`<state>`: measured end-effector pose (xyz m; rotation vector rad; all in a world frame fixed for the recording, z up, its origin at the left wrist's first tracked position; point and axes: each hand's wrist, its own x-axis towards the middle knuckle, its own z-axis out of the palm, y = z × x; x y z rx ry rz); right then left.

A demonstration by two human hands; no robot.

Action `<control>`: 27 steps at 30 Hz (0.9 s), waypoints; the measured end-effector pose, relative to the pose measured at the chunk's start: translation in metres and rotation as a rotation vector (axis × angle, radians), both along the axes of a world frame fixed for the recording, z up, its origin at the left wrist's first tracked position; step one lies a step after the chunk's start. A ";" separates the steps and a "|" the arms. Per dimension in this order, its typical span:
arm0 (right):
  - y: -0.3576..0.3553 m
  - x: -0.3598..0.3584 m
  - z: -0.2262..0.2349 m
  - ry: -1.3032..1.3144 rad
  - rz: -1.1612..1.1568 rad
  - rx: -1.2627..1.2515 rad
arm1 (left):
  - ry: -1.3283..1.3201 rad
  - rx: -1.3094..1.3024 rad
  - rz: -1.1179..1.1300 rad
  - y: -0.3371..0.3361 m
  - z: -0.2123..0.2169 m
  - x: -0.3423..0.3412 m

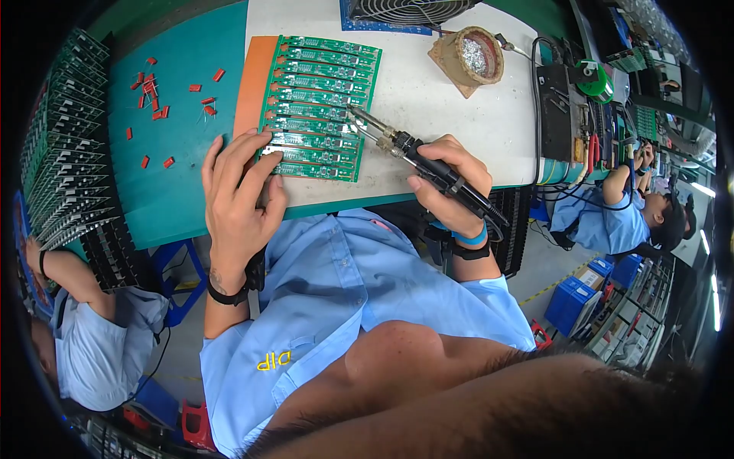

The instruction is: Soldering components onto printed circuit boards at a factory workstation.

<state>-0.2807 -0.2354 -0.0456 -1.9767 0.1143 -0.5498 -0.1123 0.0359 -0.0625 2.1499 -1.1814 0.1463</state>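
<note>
A panel of several green circuit boards (317, 107) lies on an orange sheet (252, 80) on the white part of the bench. My left hand (243, 195) rests at the panel's near left corner. Its fingers are spread, and fingertips touch the nearest boards. In my right hand (456, 182) is a black soldering iron (451, 180), gripped between thumb and fingers like a pen. The iron's metal tip points left and away from me, over the right part of the panel near its middle; whether it touches a joint I cannot tell.
Loose red components (153, 96) with wire legs lie on the green mat at left. A rack of upright circuit boards (69, 153) stands beyond them. A round pot (475, 57) of silvery scraps, a fan (413, 9) and a green spool (596, 80) sit farther back. Co-workers sit on both sides.
</note>
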 end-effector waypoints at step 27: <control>-0.022 -0.018 -0.023 -0.170 -0.516 0.160 | -0.009 -0.015 0.063 -0.005 -0.005 -0.001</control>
